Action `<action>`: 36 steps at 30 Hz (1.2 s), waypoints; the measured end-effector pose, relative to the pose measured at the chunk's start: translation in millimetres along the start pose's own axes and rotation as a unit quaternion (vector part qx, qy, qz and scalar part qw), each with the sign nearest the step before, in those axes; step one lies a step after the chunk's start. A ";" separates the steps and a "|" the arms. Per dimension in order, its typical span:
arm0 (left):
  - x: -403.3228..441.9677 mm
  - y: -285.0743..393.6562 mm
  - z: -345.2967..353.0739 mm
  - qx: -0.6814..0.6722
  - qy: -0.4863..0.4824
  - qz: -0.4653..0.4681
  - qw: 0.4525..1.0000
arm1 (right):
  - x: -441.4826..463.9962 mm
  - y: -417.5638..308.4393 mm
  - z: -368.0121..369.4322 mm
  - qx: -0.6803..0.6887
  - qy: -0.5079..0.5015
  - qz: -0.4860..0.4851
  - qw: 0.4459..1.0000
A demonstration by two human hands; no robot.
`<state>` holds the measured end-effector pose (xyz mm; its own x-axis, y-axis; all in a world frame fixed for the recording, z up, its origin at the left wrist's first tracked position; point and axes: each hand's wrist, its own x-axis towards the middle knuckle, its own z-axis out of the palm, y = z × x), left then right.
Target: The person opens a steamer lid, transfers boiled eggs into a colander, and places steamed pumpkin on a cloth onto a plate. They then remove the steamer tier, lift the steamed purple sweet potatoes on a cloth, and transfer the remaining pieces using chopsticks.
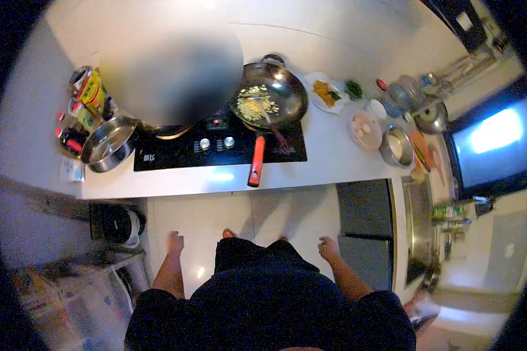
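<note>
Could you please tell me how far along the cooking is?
Already done, it seems: chopped pale pieces lie in the wok on the cooktop. In hand: nothing that I can make out; the left hand and right hand are away from the wok. Probably left: the orange food and greens sit apart on the counter. I cannot tell how cooked the pieces are.

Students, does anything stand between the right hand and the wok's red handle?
Only the counter's front edge: the right hand is lower and would probably need to rise over it. No loose object shows between hand and red handle.
</note>
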<state>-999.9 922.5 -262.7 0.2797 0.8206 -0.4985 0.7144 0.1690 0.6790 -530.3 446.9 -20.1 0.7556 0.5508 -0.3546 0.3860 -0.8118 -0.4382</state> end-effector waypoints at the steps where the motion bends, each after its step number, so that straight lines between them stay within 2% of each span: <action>1: -10.0 35.5 8.7 -0.025 -0.024 -0.019 0.999 | 0.2 75.2 42.0 0.049 0.012 0.001 0.999; 4: -44.1 108.0 42.1 -0.025 -0.095 0.009 0.995 | -43.5 33.8 -2.2 0.044 -0.054 0.169 0.983; 7: -63.8 131.0 81.0 0.110 -0.131 0.101 0.980 | -65.3 60.9 13.3 0.131 0.043 0.094 0.986; 10: -87.5 156.4 103.4 0.187 -0.185 0.118 0.958 | -84.6 99.0 40.7 0.248 0.073 0.065 0.964; 12: -72.2 139.1 120.6 0.284 -0.221 0.235 0.903 | -111.2 90.2 20.1 0.200 0.100 0.065 0.973; 13: -78.2 148.4 135.3 0.292 -0.220 0.236 0.900 | -126.3 93.6 8.8 0.175 0.110 0.065 0.976; 14: -89.0 163.7 148.4 0.299 -0.220 0.237 0.898 | -143.5 116.8 12.8 0.189 0.117 0.092 0.971; 16: -119.9 186.9 170.5 0.238 -0.185 0.117 0.946 | -176.9 162.9 30.7 0.219 0.122 0.144 0.957; 17: -111.7 180.7 189.5 0.207 -0.220 0.088 0.949 | -195.9 187.4 35.7 0.209 0.109 0.206 0.950; 18: -99.2 167.8 209.9 0.177 -0.253 0.056 0.949 | -216.4 227.0 61.5 0.182 0.137 0.234 0.945; 19: -128.5 189.9 223.0 0.187 -0.251 0.103 0.944 | -249.9 226.3 35.9 0.028 0.087 0.214 0.973; 20: -170.4 225.7 232.4 0.194 -0.250 0.148 0.937 | -278.0 236.9 35.2 0.186 0.098 0.342 0.916; 21: -210.6 268.8 236.6 0.271 -0.250 0.206 0.907 | -303.9 304.7 96.6 0.037 0.171 0.244 0.954; 24: -190.6 248.5 300.8 0.213 -0.286 0.214 0.909 | -348.1 288.3 54.0 0.090 0.068 0.421 0.900; 27: -255.7 324.5 309.7 0.314 -0.260 0.395 0.823 | -368.9 310.8 76.8 0.129 0.093 0.427 0.890; 30: -260.8 351.1 322.8 0.317 -0.294 0.353 0.830 | -345.4 316.3 93.3 0.184 0.104 0.452 0.867; 31: -248.9 348.6 329.8 0.333 -0.294 0.372 0.815 | -330.9 311.3 94.4 0.151 0.127 0.429 0.882; 33: -210.0 332.4 339.5 0.360 -0.295 0.411 0.784 | -300.5 320.2 100.8 0.174 0.115 0.375 0.903; 35: -189.4 334.8 351.3 0.410 -0.282 0.357 0.791 | -264.1 295.4 57.5 0.187 0.090 0.300 0.931; 36: -179.5 337.7 356.7 0.435 -0.276 0.330 0.791 | -249.2 301.6 56.3 0.150 0.094 0.271 0.946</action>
<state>-580.1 637.5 -136.2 0.8416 0.1703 -0.5126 0.4007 -0.8331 0.3812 -632.0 75.8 -110.4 0.8911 0.0011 -0.4537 -0.2326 -0.8575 -0.4589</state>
